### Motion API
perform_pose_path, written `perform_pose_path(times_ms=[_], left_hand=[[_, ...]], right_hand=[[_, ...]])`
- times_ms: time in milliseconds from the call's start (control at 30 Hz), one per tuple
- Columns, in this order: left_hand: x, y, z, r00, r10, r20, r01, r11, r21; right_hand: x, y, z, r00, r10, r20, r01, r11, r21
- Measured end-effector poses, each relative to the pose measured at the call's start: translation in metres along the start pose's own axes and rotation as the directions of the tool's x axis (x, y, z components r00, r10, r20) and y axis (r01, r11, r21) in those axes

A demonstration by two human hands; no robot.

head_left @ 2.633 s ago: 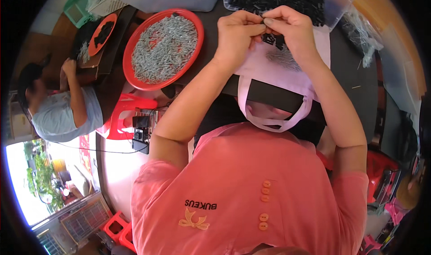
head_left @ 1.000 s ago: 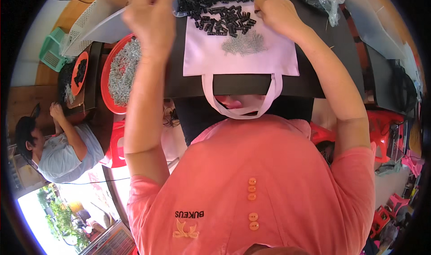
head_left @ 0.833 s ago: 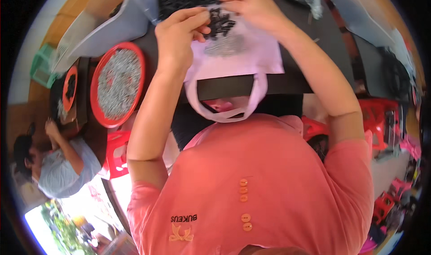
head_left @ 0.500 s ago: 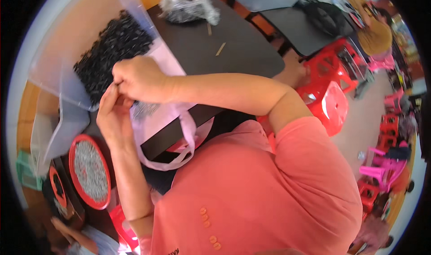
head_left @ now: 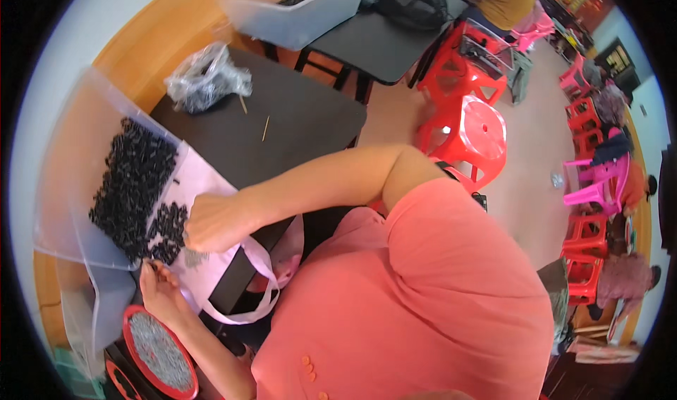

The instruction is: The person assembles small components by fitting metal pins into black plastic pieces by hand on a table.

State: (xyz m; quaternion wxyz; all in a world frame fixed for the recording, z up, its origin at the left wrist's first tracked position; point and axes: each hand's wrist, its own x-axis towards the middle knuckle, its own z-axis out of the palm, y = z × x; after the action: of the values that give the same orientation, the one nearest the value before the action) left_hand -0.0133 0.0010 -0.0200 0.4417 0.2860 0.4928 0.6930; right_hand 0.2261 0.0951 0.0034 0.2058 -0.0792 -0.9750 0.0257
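Tub point(head_left: 67, 171) stood at left end of table point(head_left: 303, 121), parts point(head_left: 130, 185) inside. Bag point(head_left: 201, 173) lay just right of tub, heap point(head_left: 169, 224) on it. Right hand point(head_left: 217, 222) was over bag; left hand point(head_left: 163, 293) by tub's near corner. Basin point(head_left: 127, 331) lay left of left forearm point(head_left: 210, 351). Wrap point(head_left: 208, 81) lay on table beyond bag.

Red stool point(head_left: 486, 138) on pale floor point(head_left: 529, 160); dark cloth point(head_left: 611, 150) over pink chair point(head_left: 615, 178).
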Motion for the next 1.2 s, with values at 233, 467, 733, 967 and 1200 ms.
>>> perform_pose_path(times_ms=[233, 467, 733, 967, 1200], left_hand=[[-0.005, -0.001, 0.015, 0.998, 0.053, 0.024, -0.053, 0.999, -0.009], [-0.011, 0.003, 0.017, 0.995, 0.088, 0.036, -0.089, 0.996, 0.014], [-0.007, -0.003, 0.023, 0.994, 0.102, 0.044, -0.104, 0.994, 0.042], [-0.021, 0.002, 0.023, 0.976, 0.193, 0.105, -0.207, 0.968, 0.142], [-0.027, 0.002, 0.055, 0.994, 0.111, -0.003, -0.109, 0.987, 0.121]], right_hand=[[0.0, 0.003, 0.021, 0.98, -0.047, -0.193, 0.018, 0.988, -0.152], [-0.005, -0.004, 0.014, 0.981, -0.043, -0.19, -0.002, 0.973, -0.231], [-0.005, -0.003, 0.014, 0.959, 0.065, -0.276, -0.106, 0.985, -0.135], [0.007, -0.01, 0.012, 0.941, 0.26, -0.214, -0.211, 0.951, 0.227], [0.013, 0.039, 0.038, 0.919, 0.298, -0.258, -0.032, 0.709, 0.705]])
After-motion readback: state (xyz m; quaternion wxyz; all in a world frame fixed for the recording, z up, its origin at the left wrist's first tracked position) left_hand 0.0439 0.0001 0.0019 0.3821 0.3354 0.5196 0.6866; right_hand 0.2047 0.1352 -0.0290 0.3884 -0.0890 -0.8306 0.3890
